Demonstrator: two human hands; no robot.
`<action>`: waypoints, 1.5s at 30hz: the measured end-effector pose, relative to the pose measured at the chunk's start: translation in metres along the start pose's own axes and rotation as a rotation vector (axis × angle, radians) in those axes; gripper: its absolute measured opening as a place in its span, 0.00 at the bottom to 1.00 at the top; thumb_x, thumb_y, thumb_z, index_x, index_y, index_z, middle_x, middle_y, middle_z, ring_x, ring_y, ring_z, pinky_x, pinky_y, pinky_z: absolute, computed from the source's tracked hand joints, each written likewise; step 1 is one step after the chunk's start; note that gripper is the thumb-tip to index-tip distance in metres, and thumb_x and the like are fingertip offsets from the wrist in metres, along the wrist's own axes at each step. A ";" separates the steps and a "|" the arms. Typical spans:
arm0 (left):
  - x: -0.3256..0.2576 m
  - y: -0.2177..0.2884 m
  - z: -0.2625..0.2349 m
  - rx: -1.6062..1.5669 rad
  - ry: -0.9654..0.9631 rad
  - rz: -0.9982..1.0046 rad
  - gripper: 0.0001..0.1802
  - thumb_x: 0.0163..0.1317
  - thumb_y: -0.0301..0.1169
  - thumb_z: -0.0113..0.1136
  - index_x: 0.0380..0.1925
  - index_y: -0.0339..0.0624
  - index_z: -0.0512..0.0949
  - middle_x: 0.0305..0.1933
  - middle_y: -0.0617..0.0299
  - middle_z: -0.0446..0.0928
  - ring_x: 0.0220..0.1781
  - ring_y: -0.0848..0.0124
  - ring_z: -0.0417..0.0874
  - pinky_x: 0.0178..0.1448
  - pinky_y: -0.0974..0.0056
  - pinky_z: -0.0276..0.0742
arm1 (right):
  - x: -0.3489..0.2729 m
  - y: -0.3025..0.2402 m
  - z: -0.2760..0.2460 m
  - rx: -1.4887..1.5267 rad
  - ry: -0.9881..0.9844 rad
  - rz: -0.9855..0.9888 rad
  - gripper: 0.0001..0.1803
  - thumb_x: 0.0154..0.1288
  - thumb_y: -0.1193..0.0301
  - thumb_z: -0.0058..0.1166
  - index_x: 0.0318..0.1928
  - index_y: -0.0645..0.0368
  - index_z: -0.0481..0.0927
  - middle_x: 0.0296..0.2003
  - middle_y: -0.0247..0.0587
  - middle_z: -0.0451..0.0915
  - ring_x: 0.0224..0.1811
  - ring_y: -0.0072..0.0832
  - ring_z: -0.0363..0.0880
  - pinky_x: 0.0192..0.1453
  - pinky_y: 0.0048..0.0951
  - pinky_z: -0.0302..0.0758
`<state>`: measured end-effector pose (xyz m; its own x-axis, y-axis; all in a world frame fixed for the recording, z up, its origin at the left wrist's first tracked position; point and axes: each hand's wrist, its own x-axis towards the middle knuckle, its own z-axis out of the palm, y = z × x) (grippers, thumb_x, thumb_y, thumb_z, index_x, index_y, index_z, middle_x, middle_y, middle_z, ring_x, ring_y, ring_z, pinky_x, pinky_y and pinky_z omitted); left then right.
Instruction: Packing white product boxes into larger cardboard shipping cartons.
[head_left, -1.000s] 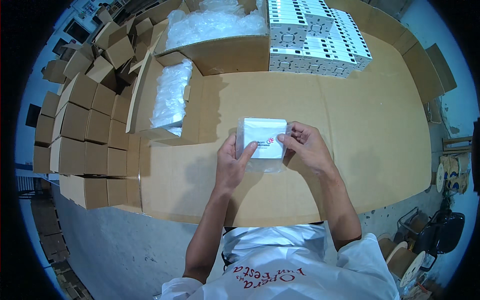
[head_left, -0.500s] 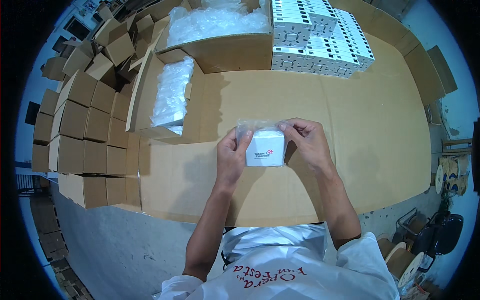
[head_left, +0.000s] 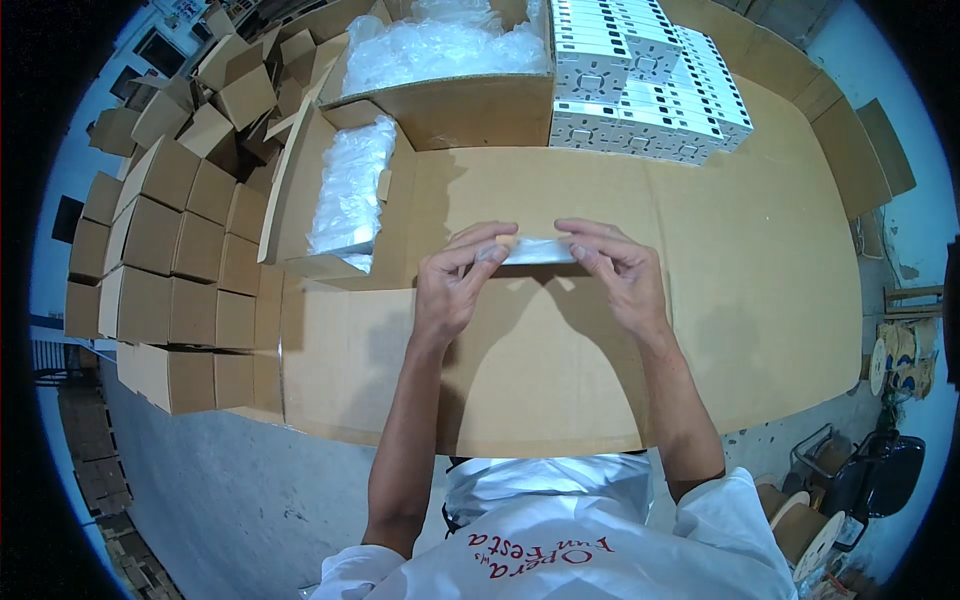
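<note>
Plastic-wrapped packet (head_left: 535, 250) pinched edge-on between both hands.

A packing workshop: folded brown cartons (head_left: 160, 260) stacked left of the left hand (head_left: 455, 290), white boxes (head_left: 640, 75) stacked beyond the cardboard-covered worktop (head_left: 760, 300).

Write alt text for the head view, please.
Both hands, left hand and right hand, hold a small flat plastic-wrapped white item above a cardboard-covered table. Open cartons of plastic bags sit left; stacked white boxes behind.
</note>
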<state>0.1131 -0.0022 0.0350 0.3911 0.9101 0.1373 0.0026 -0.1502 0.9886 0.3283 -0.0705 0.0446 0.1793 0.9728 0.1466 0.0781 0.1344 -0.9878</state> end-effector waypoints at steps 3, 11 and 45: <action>-0.010 0.000 -0.012 0.101 -0.086 0.000 0.10 0.69 0.28 0.62 0.44 0.36 0.87 0.51 0.58 0.86 0.66 0.60 0.76 0.68 0.57 0.72 | -0.008 0.005 -0.006 -0.112 -0.093 -0.070 0.08 0.67 0.76 0.61 0.44 0.60 0.89 0.50 0.41 0.87 0.58 0.34 0.79 0.61 0.33 0.75; -0.038 -0.010 -0.005 0.130 -0.103 0.000 0.09 0.70 0.27 0.61 0.44 0.38 0.88 0.50 0.60 0.87 0.69 0.59 0.74 0.71 0.56 0.70 | -0.031 0.008 -0.010 -0.246 -0.204 -0.120 0.09 0.65 0.77 0.61 0.43 0.60 0.89 0.49 0.38 0.88 0.59 0.38 0.78 0.64 0.37 0.74; -0.043 0.001 0.016 -0.291 0.022 -0.259 0.21 0.69 0.24 0.61 0.60 0.26 0.74 0.52 0.51 0.81 0.51 0.65 0.85 0.56 0.63 0.87 | -0.021 -0.029 -0.005 -0.572 -0.207 -0.264 0.17 0.54 0.77 0.70 0.47 0.59 0.86 0.40 0.41 0.85 0.43 0.39 0.77 0.46 0.36 0.79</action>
<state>0.1115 -0.0477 0.0294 0.3921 0.9119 -0.1210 -0.1637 0.1986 0.9663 0.3276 -0.0957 0.0700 -0.1052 0.9447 0.3105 0.6122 0.3075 -0.7284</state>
